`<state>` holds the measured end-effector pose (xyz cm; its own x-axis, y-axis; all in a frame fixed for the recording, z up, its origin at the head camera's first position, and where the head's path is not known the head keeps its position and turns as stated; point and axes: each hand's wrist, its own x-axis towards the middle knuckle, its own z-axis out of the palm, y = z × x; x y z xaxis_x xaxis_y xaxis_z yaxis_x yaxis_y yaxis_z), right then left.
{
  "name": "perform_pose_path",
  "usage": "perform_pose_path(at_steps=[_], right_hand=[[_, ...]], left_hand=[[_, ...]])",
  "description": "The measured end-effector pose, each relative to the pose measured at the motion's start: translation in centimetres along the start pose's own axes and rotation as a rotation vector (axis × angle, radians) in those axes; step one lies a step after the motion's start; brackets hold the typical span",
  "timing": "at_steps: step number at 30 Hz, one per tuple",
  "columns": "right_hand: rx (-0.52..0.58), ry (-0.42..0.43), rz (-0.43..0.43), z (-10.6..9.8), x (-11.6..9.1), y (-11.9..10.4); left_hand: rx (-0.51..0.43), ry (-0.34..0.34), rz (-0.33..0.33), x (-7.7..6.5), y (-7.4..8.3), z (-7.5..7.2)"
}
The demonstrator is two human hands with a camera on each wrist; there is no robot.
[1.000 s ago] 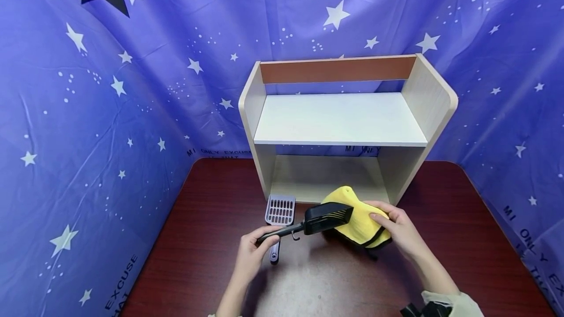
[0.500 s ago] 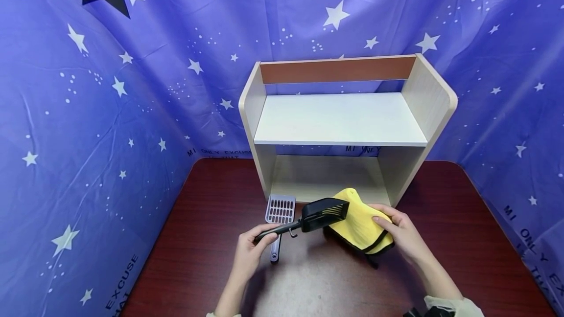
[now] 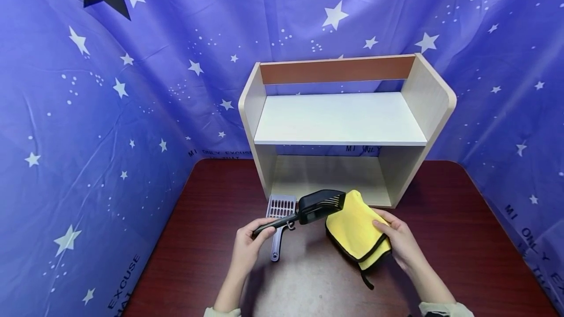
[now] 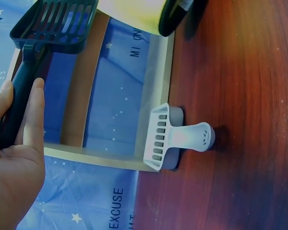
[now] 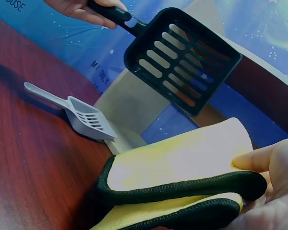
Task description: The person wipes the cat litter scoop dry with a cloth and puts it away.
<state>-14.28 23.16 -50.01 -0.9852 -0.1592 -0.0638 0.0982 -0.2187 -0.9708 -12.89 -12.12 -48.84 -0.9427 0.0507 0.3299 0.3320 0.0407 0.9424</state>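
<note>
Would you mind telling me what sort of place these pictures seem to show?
It looks like a curtained booth, perhaps set up for filming or demonstrations: a blue star-patterned curtain hangs behind and on both sides of a dark red table that bears a small shelf unit.

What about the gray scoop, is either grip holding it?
No, the gray scoop lies on the table, while the left grip holds the black scoop and the right grip the yellow cloth.
</note>
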Motion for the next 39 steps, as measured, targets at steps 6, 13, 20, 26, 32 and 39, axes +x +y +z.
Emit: perform_pose_path(at_steps=[6, 13, 20, 26, 32, 39], right_hand=[[0.028, -0.002, 0.062, 0.5, 0.0, 0.6], [0.040, -0.027, 0.074, 1.1, 0.2, 1.0], [0.067, -0.049, 0.060, 1.5, 0.3, 0.9], [0.068, -0.012, 0.082, 1.8, 0.2, 0.7], [0.078, 0.043, 0.103, 2.0, 0.2, 0.1], [0.071, 0.089, 0.101, 2.3, 0.3, -0.5]], left_hand=[[-0.059, -0.023, 0.030, 0.2, -0.1, 0.3], [-0.153, -0.013, -0.004, 0.0, -0.3, 1.0], [-0.218, -0.046, -0.056, -0.4, -1.0, 1.8], [-0.247, -0.063, -0.146, -0.7, -1.3, 2.4], [-0.166, -0.088, -0.230, -0.9, -1.3, 2.9], [-0.036, -0.152, -0.271, -1.2, -1.5, 3.4]])
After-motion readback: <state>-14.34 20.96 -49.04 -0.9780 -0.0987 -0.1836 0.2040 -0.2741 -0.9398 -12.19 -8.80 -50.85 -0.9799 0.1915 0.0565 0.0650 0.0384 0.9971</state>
